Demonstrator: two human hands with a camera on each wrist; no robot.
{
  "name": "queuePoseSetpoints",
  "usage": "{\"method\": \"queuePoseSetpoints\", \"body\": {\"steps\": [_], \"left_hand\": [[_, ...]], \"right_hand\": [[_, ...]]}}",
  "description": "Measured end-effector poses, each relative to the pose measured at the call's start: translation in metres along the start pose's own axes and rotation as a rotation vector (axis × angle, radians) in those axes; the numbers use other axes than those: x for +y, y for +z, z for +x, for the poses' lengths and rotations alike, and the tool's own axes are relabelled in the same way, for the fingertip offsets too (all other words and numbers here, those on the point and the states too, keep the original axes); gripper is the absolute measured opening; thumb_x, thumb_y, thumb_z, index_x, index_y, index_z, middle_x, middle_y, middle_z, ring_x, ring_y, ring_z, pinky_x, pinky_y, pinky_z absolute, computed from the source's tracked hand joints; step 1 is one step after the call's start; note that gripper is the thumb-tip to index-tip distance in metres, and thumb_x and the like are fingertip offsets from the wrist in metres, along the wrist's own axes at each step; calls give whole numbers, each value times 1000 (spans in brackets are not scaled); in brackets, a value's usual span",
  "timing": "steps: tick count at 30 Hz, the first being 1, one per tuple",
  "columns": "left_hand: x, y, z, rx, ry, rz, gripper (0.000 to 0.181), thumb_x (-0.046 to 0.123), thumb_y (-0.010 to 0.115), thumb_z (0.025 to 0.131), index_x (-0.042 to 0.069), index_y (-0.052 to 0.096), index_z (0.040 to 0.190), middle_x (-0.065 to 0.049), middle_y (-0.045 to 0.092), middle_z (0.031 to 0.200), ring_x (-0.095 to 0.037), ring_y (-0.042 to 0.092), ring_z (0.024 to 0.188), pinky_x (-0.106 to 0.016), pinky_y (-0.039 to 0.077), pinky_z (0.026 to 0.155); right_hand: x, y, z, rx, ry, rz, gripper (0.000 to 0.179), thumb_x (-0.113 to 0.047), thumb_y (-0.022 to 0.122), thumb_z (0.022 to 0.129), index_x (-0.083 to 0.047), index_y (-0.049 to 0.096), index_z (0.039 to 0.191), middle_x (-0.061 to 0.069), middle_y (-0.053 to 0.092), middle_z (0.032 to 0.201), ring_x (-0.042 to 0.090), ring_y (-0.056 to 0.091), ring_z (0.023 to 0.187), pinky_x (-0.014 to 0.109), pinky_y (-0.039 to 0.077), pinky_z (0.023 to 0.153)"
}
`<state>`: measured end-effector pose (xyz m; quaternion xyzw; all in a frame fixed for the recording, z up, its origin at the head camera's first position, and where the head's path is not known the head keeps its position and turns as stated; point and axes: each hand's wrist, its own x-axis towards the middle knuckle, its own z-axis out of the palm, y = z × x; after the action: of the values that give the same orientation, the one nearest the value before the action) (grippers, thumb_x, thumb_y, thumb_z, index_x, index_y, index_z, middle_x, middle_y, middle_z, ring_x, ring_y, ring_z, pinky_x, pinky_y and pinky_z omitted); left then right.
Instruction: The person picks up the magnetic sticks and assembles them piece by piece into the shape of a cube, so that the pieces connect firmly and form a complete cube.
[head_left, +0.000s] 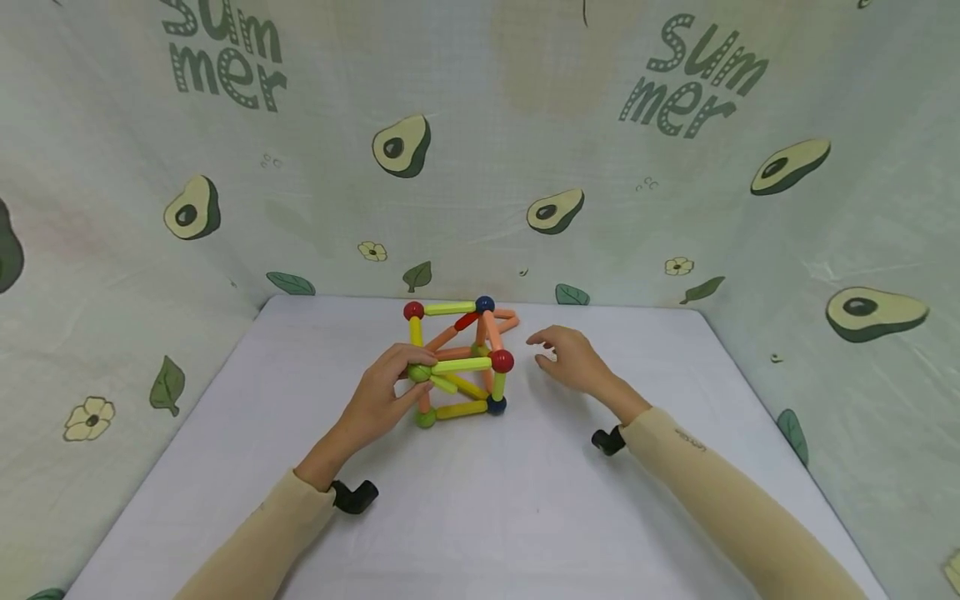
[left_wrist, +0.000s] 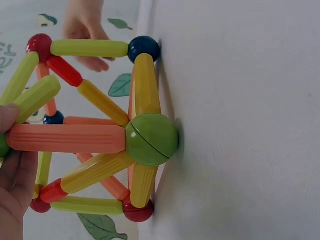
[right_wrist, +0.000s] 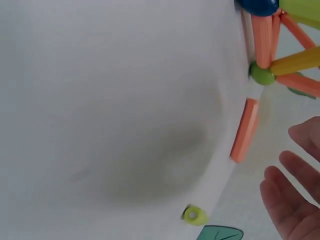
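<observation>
A cube-like frame of coloured magnetic rods and balls stands on the table, its bottom edge marked by a yellow rod [head_left: 461, 409]. My left hand [head_left: 381, 390] grips the green ball [head_left: 419, 373] at its upper near-left corner, thumb on one side and fingers on the other. From that ball a short lime rod [left_wrist: 39, 99] slants out with one end free, and an orange rod [left_wrist: 67, 138] runs down to a lower green ball [left_wrist: 151, 139]. To the right of the frame, my right hand [head_left: 567, 360] hovers with loosely bent fingers, holding nothing.
Beside the frame a loose orange rod [right_wrist: 245, 131] lies on the white table [head_left: 480, 517]. A lime rod [right_wrist: 195, 215], seen nearly end-on, lies farther along near the table's edge. An avocado-print cloth [head_left: 480, 208] hangs behind and at both sides.
</observation>
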<state>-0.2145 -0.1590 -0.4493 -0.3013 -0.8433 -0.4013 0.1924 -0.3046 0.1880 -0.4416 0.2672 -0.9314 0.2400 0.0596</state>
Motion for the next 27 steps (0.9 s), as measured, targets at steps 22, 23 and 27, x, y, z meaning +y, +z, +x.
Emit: {"method": "queuePoseSetpoints", "body": {"steps": [22,23,27], "left_hand": [[0,1,1,-24,-22,-12,41,4,81,94,16,64,129,2,63,133,-14,61,118,-31,59,97],[1,0,1,-23,-21,-7,41,4,81,93,16,64,129,2,63,133,-14,61,118,-31,59,97],[2,-1,1,-16,-22,1,41,3,82,93,16,65,129,2,63,132,-15,61,118,-32,59,97]], "right_hand": [[25,44,72,-210,125,-167,45,-10,63,106,-14,60,151,13,52,153,34,49,138,50,44,118],[25,44,72,-205,128,-174,43,-11,63,106,-15,63,149,13,54,148,33,51,134,49,46,116],[26,42,72,-207,134,-191,33,-11,65,106,-15,69,138,12,59,135,30,55,123,46,50,111]]}}
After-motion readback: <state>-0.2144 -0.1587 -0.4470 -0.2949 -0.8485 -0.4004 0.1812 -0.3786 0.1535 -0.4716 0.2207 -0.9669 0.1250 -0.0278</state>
